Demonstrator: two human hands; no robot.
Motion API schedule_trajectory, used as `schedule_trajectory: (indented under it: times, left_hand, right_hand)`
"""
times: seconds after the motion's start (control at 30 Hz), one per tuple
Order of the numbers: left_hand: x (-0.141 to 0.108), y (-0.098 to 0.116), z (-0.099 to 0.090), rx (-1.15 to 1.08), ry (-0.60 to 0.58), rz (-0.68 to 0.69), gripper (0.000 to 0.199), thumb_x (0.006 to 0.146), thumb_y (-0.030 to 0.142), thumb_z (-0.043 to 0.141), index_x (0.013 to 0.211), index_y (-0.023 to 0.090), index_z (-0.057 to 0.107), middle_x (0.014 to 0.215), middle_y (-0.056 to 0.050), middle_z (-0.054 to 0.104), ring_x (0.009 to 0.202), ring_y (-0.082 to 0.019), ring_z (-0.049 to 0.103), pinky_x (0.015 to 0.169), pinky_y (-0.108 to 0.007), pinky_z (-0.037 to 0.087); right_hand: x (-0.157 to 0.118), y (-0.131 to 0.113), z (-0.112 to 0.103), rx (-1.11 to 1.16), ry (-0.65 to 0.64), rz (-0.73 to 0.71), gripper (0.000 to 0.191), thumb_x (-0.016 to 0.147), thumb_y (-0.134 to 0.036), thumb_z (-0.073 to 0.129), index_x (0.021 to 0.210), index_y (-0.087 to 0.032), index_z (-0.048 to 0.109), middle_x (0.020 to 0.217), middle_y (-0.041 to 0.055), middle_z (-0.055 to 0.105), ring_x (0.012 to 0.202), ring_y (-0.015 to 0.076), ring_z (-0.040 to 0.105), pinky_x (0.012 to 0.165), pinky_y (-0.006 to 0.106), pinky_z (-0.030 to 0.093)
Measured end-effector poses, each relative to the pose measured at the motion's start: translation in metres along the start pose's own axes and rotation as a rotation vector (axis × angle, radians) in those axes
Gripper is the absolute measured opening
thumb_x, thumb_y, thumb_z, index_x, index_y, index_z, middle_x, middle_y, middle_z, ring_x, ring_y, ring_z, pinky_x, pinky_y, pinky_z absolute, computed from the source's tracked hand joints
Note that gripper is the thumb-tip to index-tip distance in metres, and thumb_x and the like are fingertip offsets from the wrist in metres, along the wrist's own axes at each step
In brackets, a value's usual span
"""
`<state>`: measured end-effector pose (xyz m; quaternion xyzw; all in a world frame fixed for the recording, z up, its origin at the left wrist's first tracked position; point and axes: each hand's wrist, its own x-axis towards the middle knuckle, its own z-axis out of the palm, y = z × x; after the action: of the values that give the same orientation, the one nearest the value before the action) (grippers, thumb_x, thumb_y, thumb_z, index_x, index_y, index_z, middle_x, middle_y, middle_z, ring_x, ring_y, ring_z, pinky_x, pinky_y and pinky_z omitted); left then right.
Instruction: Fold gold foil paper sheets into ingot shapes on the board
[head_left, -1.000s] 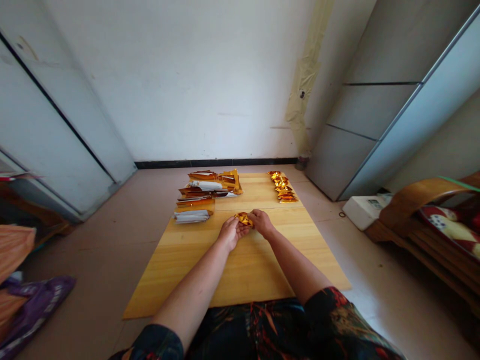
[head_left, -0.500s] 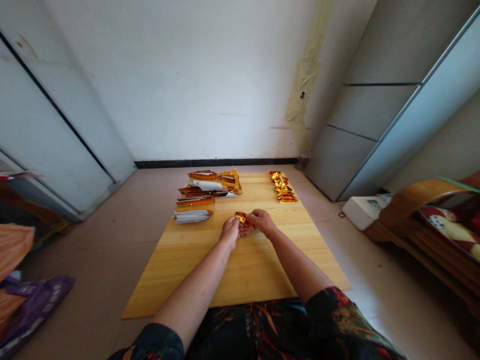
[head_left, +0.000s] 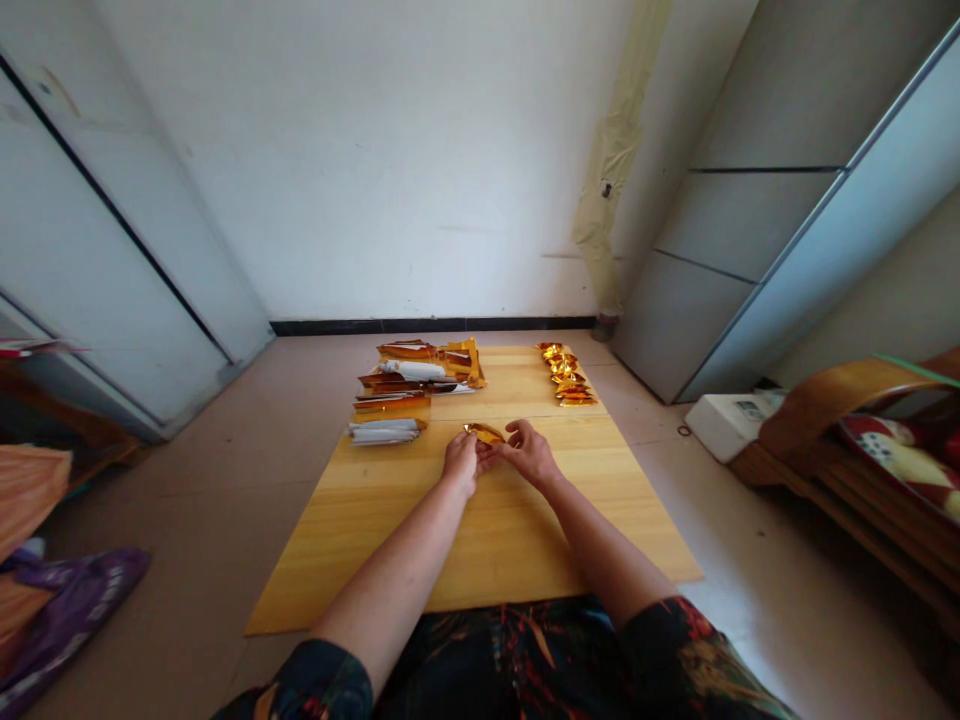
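Note:
Over the middle of the wooden board [head_left: 517, 540] I hold a small folded piece of gold foil paper [head_left: 486, 433], narrow and boat-like in outline. My left hand [head_left: 463, 462] grips it from the left, with fingers stretching beneath it. At its right end, the thumb side of my right hand [head_left: 531, 456] pinches the paper while the index finger arches above. Several folded gold foil pieces [head_left: 568, 378] lie in a row at the board's far right. Stacks of gold and white paper sheets [head_left: 390, 405] lie at the far left.
A white wall [head_left: 420, 180] rises behind the board. To the right stand a grey refrigerator [head_left: 712, 220], a white box [head_left: 724, 425] and a wooden seat [head_left: 847, 470] with a patterned cushion. A purple bag [head_left: 82, 610] lies on the floor at left.
The foil paper has turned and now looks narrower, with its edge up. My right hand has shifted slightly, its index finger lifting off the paper. The stacks and the row stay put.

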<state>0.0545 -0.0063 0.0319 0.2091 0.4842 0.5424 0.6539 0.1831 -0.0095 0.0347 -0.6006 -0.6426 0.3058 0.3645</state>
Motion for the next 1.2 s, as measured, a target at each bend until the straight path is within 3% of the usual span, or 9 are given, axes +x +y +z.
schedule_trajectory:
  times: [0.2, 0.5, 0.8, 0.97, 1.1, 1.2]
  left_hand:
    - [-0.002, -0.002, 0.004, -0.019, -0.016, -0.025, 0.008, 0.085, 0.017, 0.046, 0.081, 0.015, 0.052, 0.055, -0.001, 0.061, 0.053, -0.013, 0.063, 0.059, -0.026, 0.053]
    - [-0.001, 0.001, 0.001, -0.04, -0.053, -0.085, 0.014, 0.081, 0.026, 0.052, 0.086, 0.013, 0.056, 0.058, -0.005, 0.064, 0.054, -0.016, 0.065, 0.058, -0.028, 0.053]
    - [-0.002, 0.003, 0.001, 0.097, -0.04, 0.002, 0.014, 0.083, 0.026, 0.049, 0.082, 0.014, 0.056, 0.054, -0.003, 0.063, 0.048, -0.015, 0.063, 0.048, -0.022, 0.049]
    - [0.0, 0.001, 0.0, 0.0, -0.069, -0.054, 0.015, 0.082, 0.023, 0.049, 0.082, 0.011, 0.058, 0.057, -0.006, 0.065, 0.051, -0.016, 0.064, 0.049, -0.023, 0.049]
    - [0.001, 0.0, 0.001, -0.088, -0.079, -0.064, 0.017, 0.083, 0.023, 0.047, 0.085, 0.01, 0.058, 0.064, -0.009, 0.068, 0.057, -0.017, 0.066, 0.054, -0.025, 0.052]
    - [-0.001, -0.001, 0.002, -0.112, -0.089, -0.104, 0.02, 0.085, 0.024, 0.043, 0.084, 0.01, 0.058, 0.067, -0.01, 0.069, 0.06, -0.017, 0.067, 0.057, -0.027, 0.053]
  right_hand:
    - [0.004, -0.001, 0.01, 0.016, 0.082, -0.001, 0.01, 0.068, -0.022, 0.053, 0.078, -0.019, 0.054, 0.068, -0.0029, 0.058, 0.062, 0.0112, 0.052, 0.059, 0.021, 0.039]
    - [0.009, -0.001, 0.008, 0.085, 0.112, 0.025, 0.01, 0.065, -0.023, 0.051, 0.074, -0.02, 0.053, 0.067, -0.003, 0.058, 0.062, 0.012, 0.051, 0.058, 0.022, 0.04]
    - [0.011, 0.003, 0.008, 0.065, 0.097, -0.015, 0.012, 0.065, -0.022, 0.05, 0.075, -0.02, 0.054, 0.067, -0.0027, 0.058, 0.062, 0.012, 0.052, 0.061, 0.022, 0.041]
    - [0.011, 0.004, 0.008, 0.072, 0.097, -0.019, 0.014, 0.065, -0.023, 0.051, 0.078, -0.019, 0.056, 0.067, -0.0026, 0.059, 0.062, 0.0123, 0.053, 0.06, 0.022, 0.042]
    - [0.013, 0.008, 0.011, 0.096, 0.148, 0.075, 0.019, 0.068, -0.03, 0.053, 0.083, -0.019, 0.057, 0.062, -0.003, 0.059, 0.058, 0.0127, 0.054, 0.056, 0.022, 0.042]
    - [0.014, 0.011, 0.015, 0.174, 0.117, 0.158, 0.016, 0.072, -0.034, 0.048, 0.071, -0.019, 0.055, 0.052, -0.0037, 0.054, 0.049, 0.0124, 0.051, 0.049, 0.022, 0.04]
